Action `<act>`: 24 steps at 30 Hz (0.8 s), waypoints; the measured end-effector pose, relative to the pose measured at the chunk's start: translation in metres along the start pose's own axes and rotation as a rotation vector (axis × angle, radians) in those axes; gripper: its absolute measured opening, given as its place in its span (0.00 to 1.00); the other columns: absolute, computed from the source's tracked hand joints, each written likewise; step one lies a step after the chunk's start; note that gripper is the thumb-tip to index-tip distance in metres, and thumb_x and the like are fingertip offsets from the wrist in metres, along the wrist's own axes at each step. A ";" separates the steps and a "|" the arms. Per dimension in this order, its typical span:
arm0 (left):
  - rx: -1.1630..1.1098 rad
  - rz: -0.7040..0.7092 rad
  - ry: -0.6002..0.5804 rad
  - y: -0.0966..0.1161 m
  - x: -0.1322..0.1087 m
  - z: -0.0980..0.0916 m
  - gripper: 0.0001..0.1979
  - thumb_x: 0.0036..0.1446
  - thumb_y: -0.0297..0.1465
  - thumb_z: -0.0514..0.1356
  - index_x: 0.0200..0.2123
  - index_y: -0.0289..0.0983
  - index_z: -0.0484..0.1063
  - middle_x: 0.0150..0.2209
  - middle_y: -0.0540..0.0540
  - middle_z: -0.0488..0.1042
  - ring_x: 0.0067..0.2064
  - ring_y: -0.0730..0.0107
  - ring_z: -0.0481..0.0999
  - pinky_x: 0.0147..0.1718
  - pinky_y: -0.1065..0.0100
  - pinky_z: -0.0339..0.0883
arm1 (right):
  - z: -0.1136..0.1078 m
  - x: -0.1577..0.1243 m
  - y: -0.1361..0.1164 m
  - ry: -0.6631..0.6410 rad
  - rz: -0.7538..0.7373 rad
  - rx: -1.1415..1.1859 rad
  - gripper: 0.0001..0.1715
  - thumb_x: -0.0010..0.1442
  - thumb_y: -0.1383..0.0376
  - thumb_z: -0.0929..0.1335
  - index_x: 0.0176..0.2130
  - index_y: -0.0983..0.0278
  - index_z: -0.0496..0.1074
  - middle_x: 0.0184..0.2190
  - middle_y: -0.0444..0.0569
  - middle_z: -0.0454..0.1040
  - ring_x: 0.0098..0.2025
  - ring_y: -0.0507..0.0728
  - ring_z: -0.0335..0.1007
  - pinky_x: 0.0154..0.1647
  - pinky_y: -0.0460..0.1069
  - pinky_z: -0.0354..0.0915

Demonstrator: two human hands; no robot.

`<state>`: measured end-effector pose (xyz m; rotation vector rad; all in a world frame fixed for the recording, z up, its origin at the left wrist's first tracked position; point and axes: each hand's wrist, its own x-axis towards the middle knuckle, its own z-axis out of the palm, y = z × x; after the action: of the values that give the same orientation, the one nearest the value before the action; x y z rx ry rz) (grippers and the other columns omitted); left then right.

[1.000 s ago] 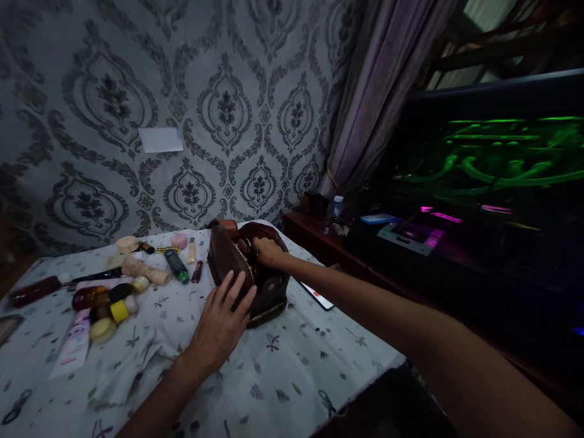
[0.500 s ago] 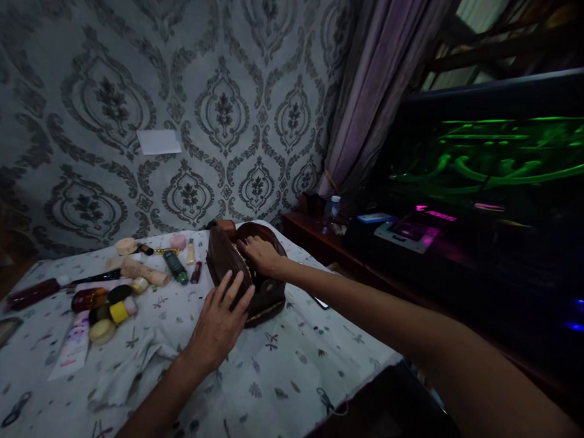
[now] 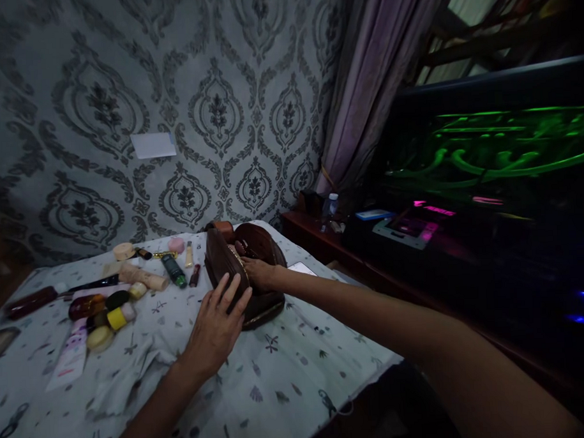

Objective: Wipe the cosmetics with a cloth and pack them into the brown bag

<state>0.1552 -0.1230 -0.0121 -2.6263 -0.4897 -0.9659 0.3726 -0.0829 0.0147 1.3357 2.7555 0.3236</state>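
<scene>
Grip hidden: right hand (image 3: 260, 276) inside brown bag (image 3: 220, 258), left hand (image 3: 216, 327) spread on its side

Right fingers are out of sight in the opening; can't tell if they hold anything. Left fingers are splayed wide against the bag's side, gripping nothing. Bag stands open on the patterned cloth (image 3: 287, 360), right of the loose cosmetics.

Risks, my judgement: bag could tip or slide if the right hand pushes hard, since the left only leans on it. Zip edge (image 3: 244, 270) could snag the right hand on the way out. A tugged cloth could roll the round items.

Counts: hands, 2. Bag, 1. Flat bright-screened device (image 3: 302, 268), 1, partly behind the right forearm. Green tube (image 3: 173, 270), 1. Pink round container (image 3: 176, 245), 1. Beige round container (image 3: 124, 251), 1. Amber bottle (image 3: 85, 307), 1. White-and-purple tube (image 3: 71, 358), 1. Other cosmetics overlap; no sure total.
</scene>
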 end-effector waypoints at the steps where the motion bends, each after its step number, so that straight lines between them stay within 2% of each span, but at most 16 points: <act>1: 0.001 -0.001 -0.005 0.000 0.000 0.000 0.26 0.63 0.24 0.54 0.64 0.39 0.60 0.68 0.36 0.56 0.69 0.49 0.53 0.58 0.50 0.63 | 0.000 0.000 -0.001 -0.015 0.007 -0.008 0.20 0.58 0.70 0.66 0.50 0.71 0.75 0.55 0.62 0.73 0.62 0.63 0.63 0.66 0.58 0.55; 4: 0.001 0.001 -0.014 0.000 0.000 -0.001 0.26 0.62 0.23 0.54 0.63 0.39 0.60 0.68 0.36 0.56 0.69 0.49 0.53 0.58 0.50 0.63 | -0.003 0.000 -0.003 -0.065 0.036 -0.010 0.21 0.58 0.70 0.65 0.51 0.71 0.74 0.56 0.62 0.72 0.63 0.63 0.61 0.67 0.58 0.52; 12: 0.005 0.002 0.000 0.000 0.000 -0.001 0.27 0.62 0.23 0.53 0.64 0.39 0.59 0.67 0.35 0.57 0.69 0.48 0.53 0.57 0.50 0.64 | -0.011 0.000 -0.005 -0.136 0.054 -0.005 0.22 0.58 0.71 0.65 0.52 0.65 0.75 0.55 0.58 0.74 0.63 0.64 0.61 0.67 0.62 0.49; 19: 0.008 0.004 -0.014 0.000 0.000 -0.001 0.27 0.62 0.23 0.53 0.64 0.39 0.59 0.68 0.35 0.56 0.69 0.48 0.53 0.57 0.50 0.64 | -0.012 0.000 -0.001 -0.171 0.019 0.075 0.24 0.61 0.72 0.64 0.56 0.66 0.71 0.60 0.58 0.69 0.69 0.64 0.52 0.69 0.68 0.41; 24: 0.006 0.001 -0.013 0.000 -0.001 0.000 0.27 0.62 0.23 0.54 0.64 0.39 0.59 0.68 0.36 0.55 0.69 0.48 0.52 0.58 0.50 0.63 | -0.015 0.000 0.002 -0.137 0.015 0.155 0.24 0.62 0.72 0.63 0.57 0.65 0.71 0.61 0.58 0.67 0.68 0.62 0.53 0.70 0.67 0.39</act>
<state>0.1547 -0.1229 -0.0130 -2.6295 -0.4939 -0.9460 0.3718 -0.0837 0.0304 1.3567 2.7050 0.0182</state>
